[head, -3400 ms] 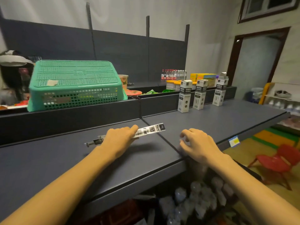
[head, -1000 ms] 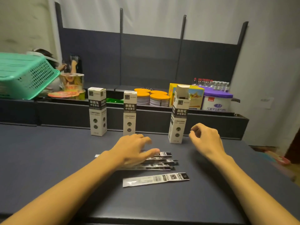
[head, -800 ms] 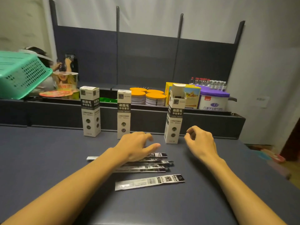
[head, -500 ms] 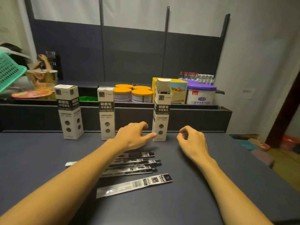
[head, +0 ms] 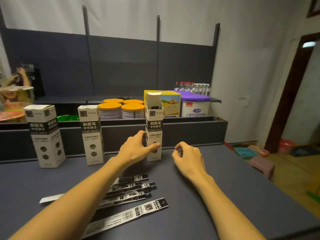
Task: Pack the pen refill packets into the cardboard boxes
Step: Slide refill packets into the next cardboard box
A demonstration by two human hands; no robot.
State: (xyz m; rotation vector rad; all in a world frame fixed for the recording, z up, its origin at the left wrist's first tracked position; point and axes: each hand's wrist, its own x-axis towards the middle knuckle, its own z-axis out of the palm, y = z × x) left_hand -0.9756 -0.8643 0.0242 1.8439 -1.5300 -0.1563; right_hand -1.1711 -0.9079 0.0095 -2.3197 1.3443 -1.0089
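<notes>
Three tall white-and-black cardboard boxes stand in a row on the dark table (head: 225,196): a left box (head: 45,134), a middle box (head: 90,132) and a right box (head: 154,122) with its top flap open. My left hand (head: 136,149) grips the right box low down, thumb across its front and fingers on its left side. My right hand (head: 187,156) hovers just right of that box, loosely curled and holding nothing. Several pen refill packets (head: 131,187) lie flat under my left forearm, the nearest packet (head: 124,217) lying apart from the others.
A raised dark ledge (head: 190,132) runs behind the boxes, carrying orange-lidded cans (head: 121,108), a yellow carton (head: 170,104), a purple-lidded tub (head: 195,106) and small bottles (head: 192,86). The table ends at the right, with stools (head: 259,163) on the floor beyond. A person's hand (head: 20,73) shows far left.
The view swung right from the green basket to the boxes. My left hand lifted off the packets, reached forward and took hold of the open box; the right hand stayed curled beside it.
</notes>
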